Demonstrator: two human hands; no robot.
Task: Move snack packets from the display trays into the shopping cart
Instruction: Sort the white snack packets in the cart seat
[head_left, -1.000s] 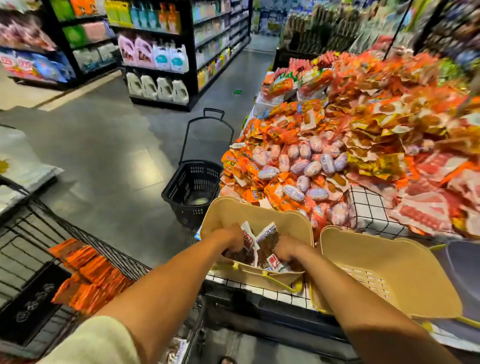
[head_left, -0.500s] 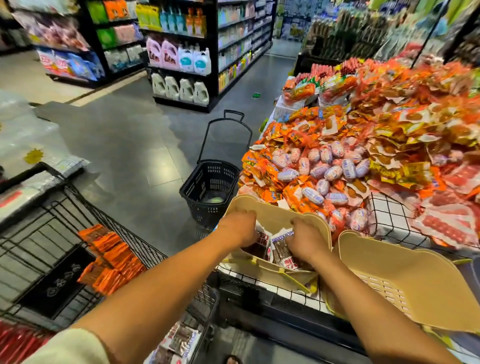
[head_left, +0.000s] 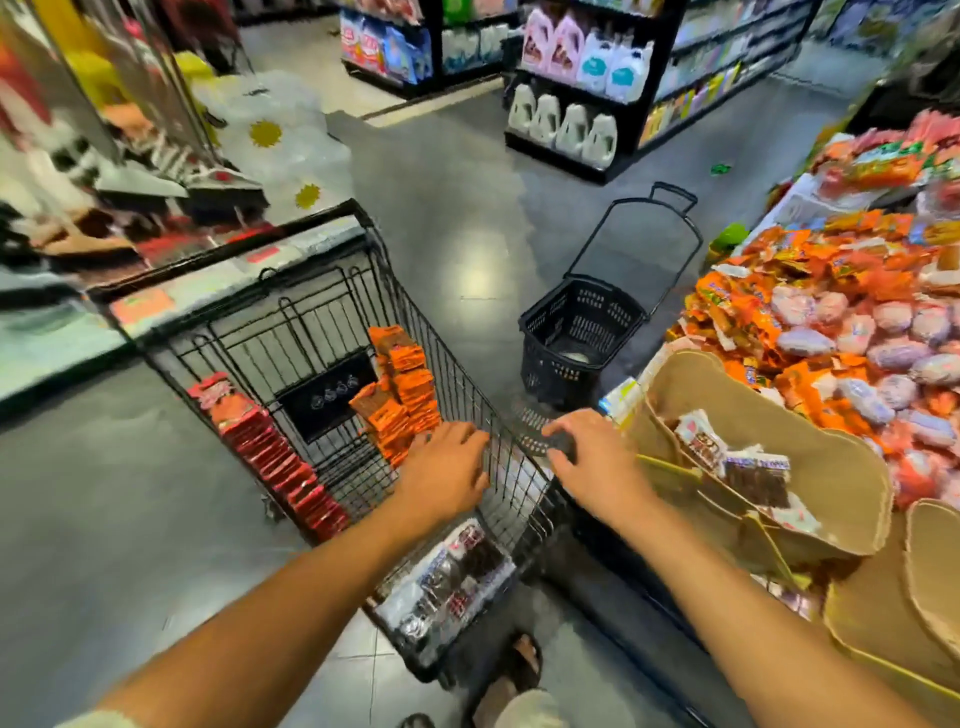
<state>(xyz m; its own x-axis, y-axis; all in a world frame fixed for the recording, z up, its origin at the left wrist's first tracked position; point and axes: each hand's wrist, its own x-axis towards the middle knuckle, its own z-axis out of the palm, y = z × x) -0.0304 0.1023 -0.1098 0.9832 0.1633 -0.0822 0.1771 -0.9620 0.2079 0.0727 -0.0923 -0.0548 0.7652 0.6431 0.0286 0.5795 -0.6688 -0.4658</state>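
The heaped display (head_left: 831, 291), to the right of and beyond the fingers of both hands, is the biggest mass: crinkled orange foil packs piled loose, with a cluster of pale, rounded pouches (head_left: 883, 332) among them. The shopping cart (head_left: 311, 322), black wire in a thin grid, sits under and to the left of the left fingers. It holds a long row of flat red packets (head_left: 270, 452) standing on edge along its far-left wall. A stack of orange packets (head_left: 405, 384) lies just ahead of the left fingertips, and glossy dark brown and white snack packets (head_left: 452, 566) lie below the left wrist. Just right of the right fingers leans a beige plastic tray (head_left: 831, 467) with rounded corners, tilted, holding a few more of the same brown and white packets (head_left: 727, 457). A second beige tray (head_left: 883, 623) lies nearer the elbow. A black perforated plastic basket (head_left: 576, 338) with a tall loop handle stands on the grey floor, beyond the right fingertips. The left hand (head_left: 441, 470) hovers palm down over the cart's right rim, its fingers (head_left: 462, 434) loosely bent and slightly apart, nothing visible in them. The right hand (head_left: 597, 467) hangs between cart and tray, fingers (head_left: 566, 426) spread and softly curved, holding nothing.
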